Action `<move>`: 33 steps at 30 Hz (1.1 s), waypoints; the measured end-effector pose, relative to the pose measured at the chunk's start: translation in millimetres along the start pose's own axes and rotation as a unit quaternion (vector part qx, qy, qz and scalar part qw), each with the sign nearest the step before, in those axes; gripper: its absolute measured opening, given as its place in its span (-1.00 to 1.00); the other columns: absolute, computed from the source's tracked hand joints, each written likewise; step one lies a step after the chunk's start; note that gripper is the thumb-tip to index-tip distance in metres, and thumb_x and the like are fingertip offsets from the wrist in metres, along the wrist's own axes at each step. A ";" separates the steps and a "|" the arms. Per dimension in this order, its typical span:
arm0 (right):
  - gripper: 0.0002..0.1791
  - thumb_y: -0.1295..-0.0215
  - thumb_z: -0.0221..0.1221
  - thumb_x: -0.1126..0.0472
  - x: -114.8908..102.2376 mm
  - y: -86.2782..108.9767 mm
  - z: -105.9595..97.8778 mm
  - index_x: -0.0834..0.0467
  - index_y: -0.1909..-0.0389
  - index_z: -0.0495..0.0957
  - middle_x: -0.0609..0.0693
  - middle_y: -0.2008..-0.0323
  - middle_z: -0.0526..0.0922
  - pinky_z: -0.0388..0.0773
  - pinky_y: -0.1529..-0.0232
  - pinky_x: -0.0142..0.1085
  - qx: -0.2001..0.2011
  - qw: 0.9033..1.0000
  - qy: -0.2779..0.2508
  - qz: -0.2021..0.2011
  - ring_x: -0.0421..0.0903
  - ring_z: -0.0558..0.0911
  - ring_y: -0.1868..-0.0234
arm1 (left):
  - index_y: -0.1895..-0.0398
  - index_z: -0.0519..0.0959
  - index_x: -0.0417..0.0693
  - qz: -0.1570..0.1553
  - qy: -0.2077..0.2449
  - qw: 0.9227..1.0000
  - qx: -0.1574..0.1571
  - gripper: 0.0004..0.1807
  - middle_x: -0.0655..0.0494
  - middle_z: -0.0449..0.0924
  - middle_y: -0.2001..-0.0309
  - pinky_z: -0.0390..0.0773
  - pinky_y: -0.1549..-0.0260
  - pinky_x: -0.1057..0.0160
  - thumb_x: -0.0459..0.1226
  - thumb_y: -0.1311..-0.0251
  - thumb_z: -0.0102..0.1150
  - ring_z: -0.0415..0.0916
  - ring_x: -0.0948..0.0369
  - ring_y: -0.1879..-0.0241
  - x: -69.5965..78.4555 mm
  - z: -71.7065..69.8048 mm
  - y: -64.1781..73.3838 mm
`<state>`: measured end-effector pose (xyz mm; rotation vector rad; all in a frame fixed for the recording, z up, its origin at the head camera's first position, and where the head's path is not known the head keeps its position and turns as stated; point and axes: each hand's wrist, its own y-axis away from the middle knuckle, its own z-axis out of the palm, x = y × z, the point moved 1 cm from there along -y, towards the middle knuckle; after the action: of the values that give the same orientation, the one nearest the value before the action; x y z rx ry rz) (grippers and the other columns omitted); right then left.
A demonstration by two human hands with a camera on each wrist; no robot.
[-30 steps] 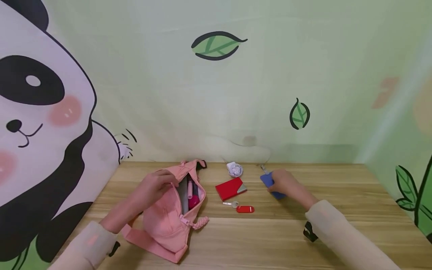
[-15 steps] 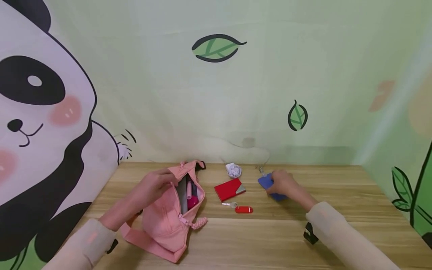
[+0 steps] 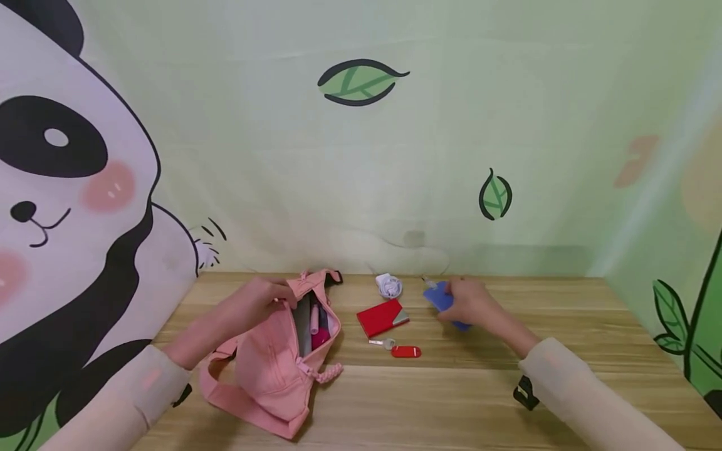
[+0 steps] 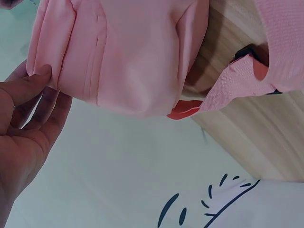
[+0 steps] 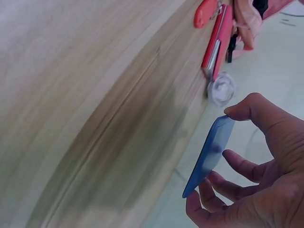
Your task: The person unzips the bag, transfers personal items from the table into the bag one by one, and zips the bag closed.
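The pink bag (image 3: 262,373) lies unzipped on the table, its mouth facing right. My left hand (image 3: 254,307) pinches the fabric at the mouth's left edge; in the left wrist view, thumb and fingers (image 4: 43,76) grip that rim. Inside show a pale pink tube (image 3: 314,319), a magenta item (image 3: 320,339) and something grey. At right, my right hand (image 3: 472,305) holds a flat blue card holder (image 3: 436,297) with a metal clip at its far end. The right wrist view shows the blue card holder (image 5: 209,154) held by its edges between thumb and fingers, above the table.
Between bag and right hand lie a red card case (image 3: 379,318) with a silver corner, a coiled white cable (image 3: 390,287), and a key (image 3: 388,343) with a red tag (image 3: 406,352). A printed fabric wall (image 3: 361,169) rises behind the table (image 3: 429,407).
My right hand has lifted the blue card holder and shifted it slightly left. My left hand keeps its grip on the bag's edge, moving barely.
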<state>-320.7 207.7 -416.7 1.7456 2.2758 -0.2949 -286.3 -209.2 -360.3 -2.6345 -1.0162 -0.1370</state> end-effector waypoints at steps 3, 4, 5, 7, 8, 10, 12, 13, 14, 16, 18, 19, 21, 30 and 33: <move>-0.36 -0.02 0.50 0.09 -10.9 4.3 -3.8 0.38 -0.03 0.52 0.25 0.09 0.59 0.64 0.16 -0.08 -0.003 1.000 -0.008 -0.006 0.09 0.57 0.13 | 0.32 0.75 -0.12 -0.001 0.009 1.000 -0.015 -0.69 0.05 0.69 0.27 0.69 0.30 0.30 -0.68 -0.06 0.32 0.65 0.16 0.26 -1.1 -2.4 -0.7; -0.36 -0.02 0.50 0.10 -14.5 5.8 -5.0 0.38 -0.04 0.52 0.26 0.08 0.59 0.64 0.16 -0.08 -0.003 1.000 -0.012 -0.009 0.10 0.57 0.13 | 0.31 0.75 -0.12 -0.004 0.014 1.000 -0.020 -0.69 0.05 0.69 0.26 0.69 0.30 0.31 -0.67 -0.07 0.32 0.64 0.17 0.27 -1.3 -3.5 -1.1; -0.35 -0.02 0.50 0.10 -18.0 7.1 -5.9 0.38 -0.05 0.52 0.26 0.07 0.58 0.64 0.15 -0.08 -0.002 1.000 -0.013 -0.012 0.10 0.57 0.12 | 0.28 0.75 -0.13 -0.006 0.019 0.999 -0.026 -0.69 0.05 0.70 0.25 0.69 0.31 0.31 -0.67 -0.07 0.32 0.64 0.18 0.26 -1.4 -4.8 -1.9; -0.32 -0.02 0.50 0.10 -24.4 9.4 -6.6 0.36 -0.10 0.51 0.27 0.03 0.57 0.65 0.13 -0.07 -0.003 1.000 -0.018 -0.015 0.10 0.57 0.09 | 0.20 0.75 -0.16 -0.012 0.030 0.999 -0.039 -0.69 0.02 0.72 0.22 0.69 0.30 0.31 -0.67 -0.09 0.31 0.65 0.17 0.25 -1.7 -7.9 -4.0; -0.30 -0.02 0.50 0.10 -27.6 10.5 -6.9 0.36 -0.13 0.50 0.28 0.01 0.57 0.65 0.12 -0.05 -0.004 1.000 -0.018 -0.018 0.11 0.57 0.08 | 0.17 0.74 -0.17 -0.016 0.036 0.998 -0.045 -0.67 0.00 0.73 0.21 0.69 0.30 0.30 -0.67 -0.10 0.30 0.66 0.16 0.25 -2.0 -9.2 -5.4; -0.25 -0.02 0.50 0.09 -34.1 12.4 -6.4 0.33 -0.20 0.47 0.30 -0.04 0.55 0.64 0.08 -0.02 -0.008 1.000 -0.020 -0.018 0.13 0.56 0.04 | 0.12 0.72 -0.19 -0.022 0.050 0.997 -0.055 -0.65 -0.02 0.74 0.20 0.71 0.28 0.27 -0.68 -0.10 0.29 0.68 0.14 0.24 -2.4 -12.2 -7.7; -0.20 -0.02 0.51 0.07 -40.9 13.7 -5.6 0.31 -0.26 0.44 0.30 -0.10 0.52 0.63 0.03 0.01 -0.012 1.000 -0.020 -0.019 0.15 0.55 -0.01 | 0.11 0.70 -0.21 -0.028 0.062 0.996 -0.064 -0.65 -0.03 0.74 0.21 0.71 0.27 0.25 -0.68 -0.09 0.30 0.70 0.12 0.24 -2.9 -15.0 -9.8; -0.17 -0.02 0.51 0.07 -44.5 14.3 -5.6 0.31 -0.29 0.42 0.31 -0.12 0.51 0.62 0.02 0.02 -0.015 0.999 -0.020 -0.020 0.16 0.54 -0.03 | 0.15 0.69 -0.20 -0.026 0.064 0.995 -0.066 -0.67 -0.02 0.73 0.24 0.71 0.28 0.25 -0.68 -0.08 0.30 0.70 0.12 0.25 -3.0 -16.3 -10.7; -0.15 -0.02 0.51 0.07 -48.1 14.6 -5.7 0.31 -0.30 0.40 0.31 -0.13 0.51 0.62 0.01 0.03 -0.016 0.999 -0.019 -0.023 0.17 0.54 -0.04 | 0.18 0.69 -0.21 -0.025 0.065 0.995 -0.067 -0.68 -0.01 0.72 0.26 0.71 0.28 0.25 -0.68 -0.07 0.31 0.70 0.12 0.25 -3.4 -17.5 -11.3; -0.10 -0.02 0.52 0.06 -55.5 14.8 -6.3 0.33 -0.33 0.36 0.31 -0.14 0.49 0.63 0.01 0.03 -0.017 0.999 -0.019 -0.024 0.18 0.53 -0.06 | 0.24 0.69 -0.20 -0.020 0.063 0.995 -0.069 -0.72 0.03 0.71 0.30 0.71 0.29 0.26 -0.66 -0.05 0.35 0.70 0.14 0.27 -4.1 -19.9 -12.7; -0.06 -0.01 0.52 0.05 -62.6 14.6 -7.4 0.36 -0.35 0.33 0.30 -0.12 0.48 0.65 0.03 0.03 -0.020 0.999 -0.020 -0.025 0.17 0.53 -0.05 | 0.30 0.70 -0.19 -0.017 0.062 0.996 -0.068 -0.74 0.06 0.71 0.33 0.70 0.31 0.26 -0.65 -0.04 0.37 0.70 0.15 0.28 -5.9 -21.3 -13.7; -0.05 -0.01 0.52 0.05 -65.8 14.4 -8.1 0.38 -0.36 0.32 0.30 -0.10 0.48 0.66 0.05 0.02 -0.022 0.999 -0.019 -0.026 0.17 0.54 -0.03 | 0.31 0.71 -0.18 -0.016 0.060 0.996 -0.068 -0.75 0.07 0.71 0.34 0.70 0.31 0.26 -0.65 -0.04 0.37 0.70 0.16 0.29 -6.7 -21.7 -14.2; -0.04 0.00 0.52 0.06 -71.1 13.2 -9.1 0.40 -0.36 0.32 0.30 -0.08 0.47 0.67 0.07 0.00 -0.029 0.999 -0.022 -0.025 0.15 0.55 -0.01 | 0.32 0.73 -0.16 -0.024 0.061 0.995 -0.069 -0.76 0.09 0.72 0.34 0.70 0.30 0.27 -0.63 -0.05 0.38 0.71 0.17 0.29 -8.1 -22.0 -15.1; -0.17 -0.11 0.42 0.09 -83.9 -1.2 -5.4 0.37 -0.34 0.34 0.22 -0.12 0.54 0.68 0.08 -0.01 -0.131 0.980 -0.152 -0.013 0.12 0.58 -0.01 | 0.30 0.75 -0.18 -0.036 0.079 0.994 -0.067 -0.78 0.08 0.74 0.32 0.71 0.26 0.24 -0.61 -0.08 0.36 0.72 0.15 0.26 -9.8 -19.5 -14.8; -0.21 -0.13 0.40 0.11 -91.1 -8.1 -2.9 0.35 -0.32 0.33 0.20 -0.12 0.54 0.67 0.06 -0.01 -0.156 0.972 -0.176 -0.012 0.11 0.58 -0.02 | 0.28 0.75 -0.17 -0.035 0.089 0.993 -0.066 -0.77 0.07 0.74 0.29 0.71 0.24 0.22 -0.62 -0.09 0.35 0.72 0.14 0.23 -10.3 -19.4 -12.8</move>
<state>-306.3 123.3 -384.5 1.3850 1.9653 -0.2167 -302.0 -213.1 -340.7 -2.6465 -1.0709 -0.4618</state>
